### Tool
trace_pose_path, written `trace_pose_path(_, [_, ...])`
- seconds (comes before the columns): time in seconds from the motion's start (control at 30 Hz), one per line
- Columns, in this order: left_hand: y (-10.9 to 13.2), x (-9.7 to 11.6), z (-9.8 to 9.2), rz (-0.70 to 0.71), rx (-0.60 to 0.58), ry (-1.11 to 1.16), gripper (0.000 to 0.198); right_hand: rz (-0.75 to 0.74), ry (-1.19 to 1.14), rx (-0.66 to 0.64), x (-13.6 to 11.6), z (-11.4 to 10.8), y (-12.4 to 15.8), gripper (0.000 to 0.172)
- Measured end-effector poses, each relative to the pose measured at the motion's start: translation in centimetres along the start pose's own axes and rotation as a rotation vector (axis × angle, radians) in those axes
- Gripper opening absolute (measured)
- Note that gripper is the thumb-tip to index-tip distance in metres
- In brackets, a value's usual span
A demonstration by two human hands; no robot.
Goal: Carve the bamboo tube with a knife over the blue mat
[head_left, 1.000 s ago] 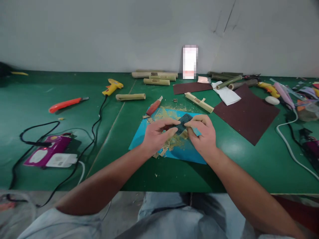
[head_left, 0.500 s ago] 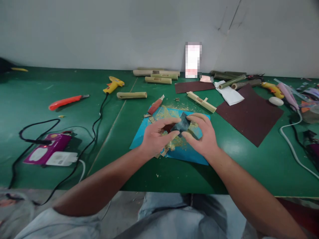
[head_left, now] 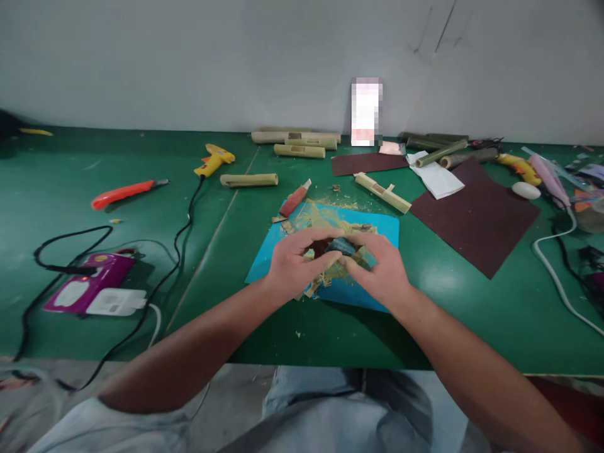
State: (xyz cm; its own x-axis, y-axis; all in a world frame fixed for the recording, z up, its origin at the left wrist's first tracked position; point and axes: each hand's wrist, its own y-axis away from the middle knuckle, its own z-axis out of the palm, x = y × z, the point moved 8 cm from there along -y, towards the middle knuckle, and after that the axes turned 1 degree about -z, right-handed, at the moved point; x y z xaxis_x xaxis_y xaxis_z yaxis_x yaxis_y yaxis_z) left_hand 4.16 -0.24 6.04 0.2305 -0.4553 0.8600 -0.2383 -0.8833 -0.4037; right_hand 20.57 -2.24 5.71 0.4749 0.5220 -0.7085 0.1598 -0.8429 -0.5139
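Between my hands a small dark grey-blue piece of sandpaper (head_left: 341, 246) is bent, its middle showing and its edges hidden by my fingers. My left hand (head_left: 299, 258) pinches its left side between thumb and fingers. On the other side, my right hand (head_left: 377, 261) pinches it too, and the fingertips of both hands nearly meet. Below them lies a blue sheet (head_left: 264, 264) strewn with pale shavings (head_left: 325, 217). A red-handled carving knife (head_left: 293, 201) rests at the sheet's upper left corner. A notched bamboo piece (head_left: 382, 192) lies beyond my right hand.
Several cut bamboo tubes (head_left: 299, 151) lie near the wall. Large maroon sheets (head_left: 481, 220) and a white paper (head_left: 436, 176) are at right. At left are a yellow glue gun (head_left: 214, 160), an orange cutter (head_left: 125, 194) and a purple power strip (head_left: 111, 274) with trailing cords.
The sandpaper, more spread out before, is now folded or curled down between my fingers. My right hand has moved slightly left, closer to my left hand.
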Motion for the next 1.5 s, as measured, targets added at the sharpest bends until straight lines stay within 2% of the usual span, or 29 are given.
trace_pose_path(0.1, [-0.4, 1.3, -0.7, 0.114, 0.027, -0.131, 0.021, 0.054, -0.074, 0.0, 0.1, 0.0, 0.0, 0.022])
trace_pose_path(0.17, [-0.8, 1.7, -1.1, 0.124, 0.05, -0.166, 0.015, 0.126, -0.15, -0.007, 0.4, -0.1, -0.1, 0.02])
trace_pose_path(0.23, [-1.3, 1.1, -1.1, 0.046, 0.029, -0.139, 0.012, 0.219, -0.248, -0.024, 0.9, 0.0, -0.1, 0.018])
trace_pose_path(0.37, [-1.4, -1.4, 0.1, -0.243, -0.116, 0.022, 0.021, 0.395, -0.493, -0.107, 2.4, 1.2, 0.1, 0.018])
trace_pose_path(0.47, [-1.1, -2.3, 0.7, -0.346, -0.154, 0.102, 0.027, 0.455, -0.566, -0.15, 3.3, 1.9, 0.3, 0.023])
trace_pose_path(0.6, [-1.0, -2.7, 0.6, -0.379, -0.138, 0.112, 0.027, 0.474, -0.568, -0.177, 3.8, 2.2, 0.4, 0.026])
trace_pose_path(1.0, [-0.8, -2.4, 0.4, -0.365, -0.101, 0.062, 0.024, 0.443, -0.487, -0.202, 3.1, 2.0, 0.2, 0.028])
trace_pose_path(1.2, [-0.8, -1.9, 0.1, -0.278, -0.065, 0.022, 0.019, 0.447, -0.528, -0.162, 2.9, 1.7, 0.1, 0.024])
trace_pose_path(1.3, [-0.8, -1.1, 0.0, -0.207, -0.032, -0.028, 0.016, 0.386, -0.418, -0.129, 2.3, 1.0, -0.3, 0.021])
trace_pose_path(1.4, [-0.6, -0.6, 0.0, -0.168, -0.014, -0.057, 0.015, 0.323, -0.308, -0.101, 2.0, 0.4, -0.5, 0.027])
trace_pose_path(1.5, [-0.6, -0.6, 0.0, -0.178, -0.022, -0.056, 0.015, 0.323, -0.302, -0.08, 2.1, 0.3, -0.5, 0.032])
